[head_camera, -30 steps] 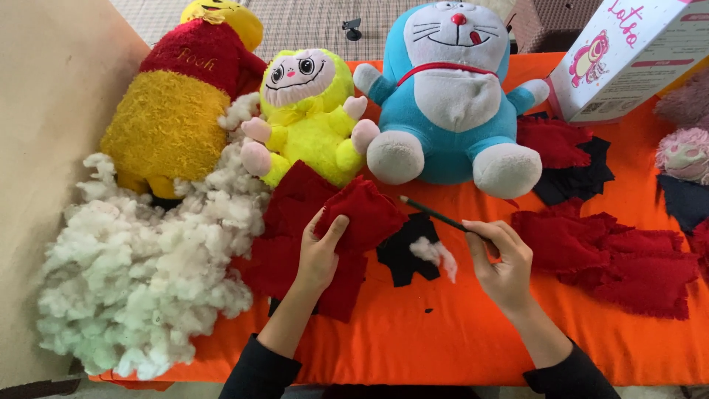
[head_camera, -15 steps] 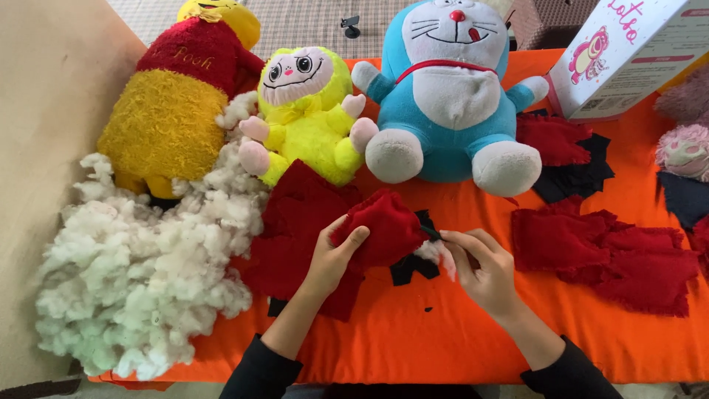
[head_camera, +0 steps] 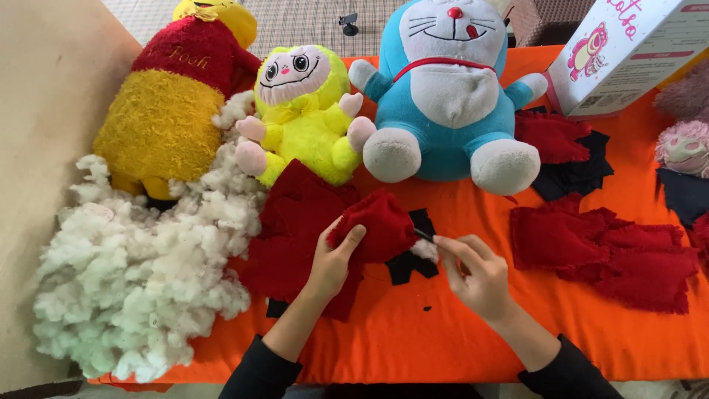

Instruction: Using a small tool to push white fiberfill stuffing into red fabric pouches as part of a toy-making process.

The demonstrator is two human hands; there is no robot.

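Observation:
My left hand (head_camera: 332, 260) grips a small red fabric piece (head_camera: 375, 226), partly stuffed, held just above the orange cloth (head_camera: 443, 340). My right hand (head_camera: 476, 273) pinches a thin dark stick (head_camera: 423, 235) whose tip goes into the piece's opening, where a tuft of white stuffing (head_camera: 425, 250) shows. Black fabric (head_camera: 410, 264) hangs under the red piece. More flat red pieces (head_camera: 292, 229) lie beneath my left hand.
A heap of white stuffing (head_camera: 140, 281) lies at the left. Behind stand a yellow-and-red bear toy (head_camera: 173, 111), a yellow plush (head_camera: 303, 111) and a blue cat plush (head_camera: 447, 89). Red pieces (head_camera: 605, 251) and black ones (head_camera: 572, 174) lie right, near a white box (head_camera: 628, 52).
My right hand has moved left from open cloth to the red piece, bringing the stick and the white tuft to its opening. My left hand has closed around the piece.

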